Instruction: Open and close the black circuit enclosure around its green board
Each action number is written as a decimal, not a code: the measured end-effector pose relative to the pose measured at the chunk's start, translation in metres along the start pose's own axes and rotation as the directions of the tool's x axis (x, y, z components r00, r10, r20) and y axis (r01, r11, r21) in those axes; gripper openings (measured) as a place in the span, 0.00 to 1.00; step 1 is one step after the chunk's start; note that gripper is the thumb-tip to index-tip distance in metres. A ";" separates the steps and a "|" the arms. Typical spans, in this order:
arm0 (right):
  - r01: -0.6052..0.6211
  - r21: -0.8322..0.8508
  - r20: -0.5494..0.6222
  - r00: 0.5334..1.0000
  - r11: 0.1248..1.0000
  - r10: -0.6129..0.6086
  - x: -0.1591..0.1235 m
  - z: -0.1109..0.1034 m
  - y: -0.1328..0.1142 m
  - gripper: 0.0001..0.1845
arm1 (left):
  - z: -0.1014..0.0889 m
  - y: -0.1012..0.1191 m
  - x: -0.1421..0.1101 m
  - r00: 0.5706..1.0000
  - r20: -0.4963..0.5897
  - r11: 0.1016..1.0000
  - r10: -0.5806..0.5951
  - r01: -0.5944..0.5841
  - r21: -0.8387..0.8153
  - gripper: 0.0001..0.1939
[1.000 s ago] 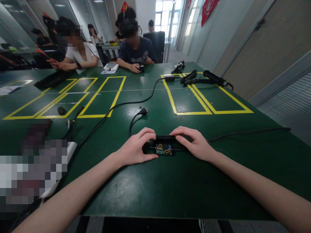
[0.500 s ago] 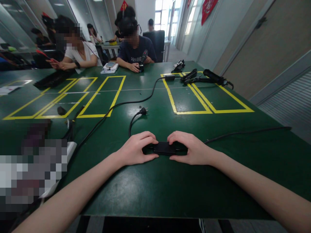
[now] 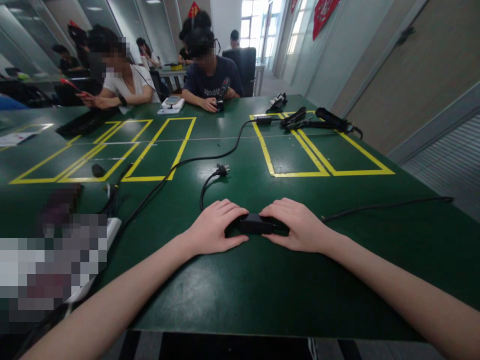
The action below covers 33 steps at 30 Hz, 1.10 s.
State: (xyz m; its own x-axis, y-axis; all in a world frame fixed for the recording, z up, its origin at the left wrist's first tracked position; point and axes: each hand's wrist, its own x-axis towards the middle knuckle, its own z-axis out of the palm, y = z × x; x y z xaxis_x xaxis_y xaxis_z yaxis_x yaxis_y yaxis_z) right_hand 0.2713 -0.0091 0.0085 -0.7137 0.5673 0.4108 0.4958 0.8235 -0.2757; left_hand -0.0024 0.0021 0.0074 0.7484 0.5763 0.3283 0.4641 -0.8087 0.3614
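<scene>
Grasping the two ends of a black inline cable box (image 3: 256,225), with the left hand (image 3: 210,230) at one end and the right hand (image 3: 303,227) at the other. Bending fingers over the far edge and bringing thumbs to the near edge on both sides; cannot tell how hard. Sits at or just above the green table (image 3: 210,310), in the middle, between the hands. Leads off on the right to a black cord (image 3: 386,204); near the left hand, runs a short black lead up to a power plug (image 3: 222,170), lying loose on the table. Looks like a step of steadying and squaring the box. Seems to call for even pressure from both sides, thumbs against fingers, without twisting the box or tugging the cord
</scene>
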 end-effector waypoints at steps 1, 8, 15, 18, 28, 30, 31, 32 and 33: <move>0.014 -0.018 -0.002 1.000 1.000 -0.014 0.000 0.000 0.000 0.11 | 0.001 0.000 0.000 1.000 -0.004 1.000 0.002 -0.001 0.019 0.25; 0.066 -0.093 -0.031 0.997 0.993 -0.069 -0.001 -0.001 -0.003 0.15 | 0.002 -0.001 -0.002 0.999 -0.026 0.998 0.029 -0.028 0.061 0.18; 0.027 -0.057 -0.058 0.998 0.998 -0.030 0.001 0.001 -0.005 0.17 | 0.002 0.001 -0.001 0.998 -0.050 0.996 0.046 -0.042 0.084 0.20; 0.103 -0.100 -0.101 0.988 0.990 -0.114 0.000 0.003 -0.006 0.18 | 0.002 0.003 0.000 0.996 -0.073 0.998 0.045 -0.043 0.034 0.25; 0.178 -0.192 -0.083 0.977 0.965 -0.196 -0.006 -0.001 -0.005 0.21 | 0.000 0.010 0.003 0.990 0.007 0.977 -0.139 0.139 -0.161 0.21; 0.181 -0.195 -0.038 0.981 0.964 -0.191 -0.005 -0.001 -0.004 0.20 | -0.001 0.010 0.002 0.988 -0.031 0.969 -0.152 0.143 -0.201 0.20; 0.177 -0.179 -0.015 0.983 0.968 -0.182 -0.004 -0.001 -0.005 0.19 | 0.000 0.009 0.002 0.986 -0.066 0.972 -0.152 0.137 -0.192 0.20; 0.164 -0.146 0.003 0.986 0.976 -0.165 -0.003 0.000 -0.005 0.19 | 0.001 0.009 0.002 0.985 -0.099 0.978 -0.143 0.125 -0.165 0.20; 0.138 -0.101 0.017 0.990 0.985 -0.137 -0.002 0.000 -0.006 0.21 | 0.002 0.009 0.001 0.984 -0.128 0.986 -0.124 0.108 -0.126 0.20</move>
State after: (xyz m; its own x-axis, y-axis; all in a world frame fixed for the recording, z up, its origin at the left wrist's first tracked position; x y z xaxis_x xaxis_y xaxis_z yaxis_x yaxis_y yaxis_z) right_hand 0.2697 -0.0149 0.0093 -0.7834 0.4488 0.4300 0.4398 0.8891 -0.1267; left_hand 0.0035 -0.0052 0.0097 0.6178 0.6828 0.3901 0.4791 -0.7202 0.5018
